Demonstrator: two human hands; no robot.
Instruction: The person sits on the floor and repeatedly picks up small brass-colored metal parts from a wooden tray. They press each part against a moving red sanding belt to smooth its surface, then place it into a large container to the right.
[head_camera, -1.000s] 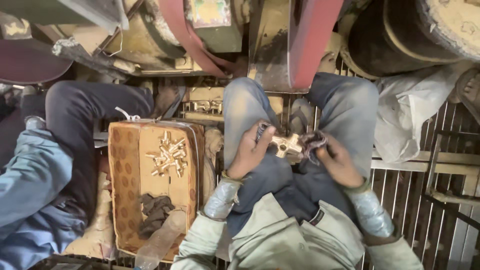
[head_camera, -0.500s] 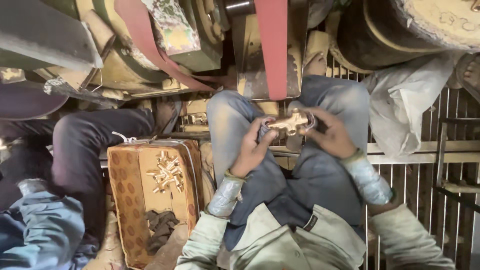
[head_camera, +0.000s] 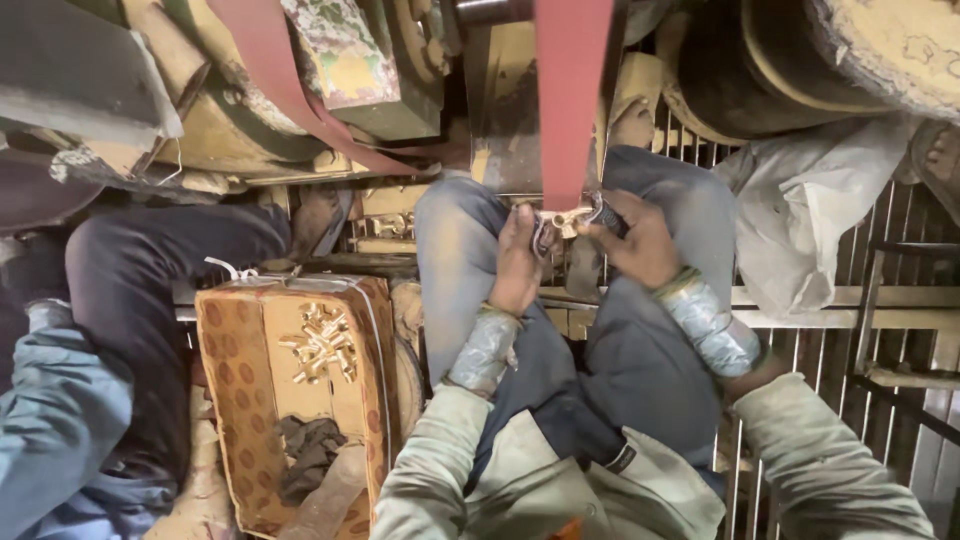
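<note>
Head view: left hand (head_camera: 520, 262) and right hand (head_camera: 638, 240) both closed on brass part (head_camera: 565, 218), pressed to red belt (head_camera: 572, 100) at 12 o'clock. Risk, as judged: fingertips close to belt; slip could drag them in. Box (head_camera: 235, 400) of brass parts at 8 o'clock.

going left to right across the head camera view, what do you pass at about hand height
Another person's dark trouser leg → cardboard box of brass parts → left hand → brass piece against the red belt → right hand → grey sack.
</note>
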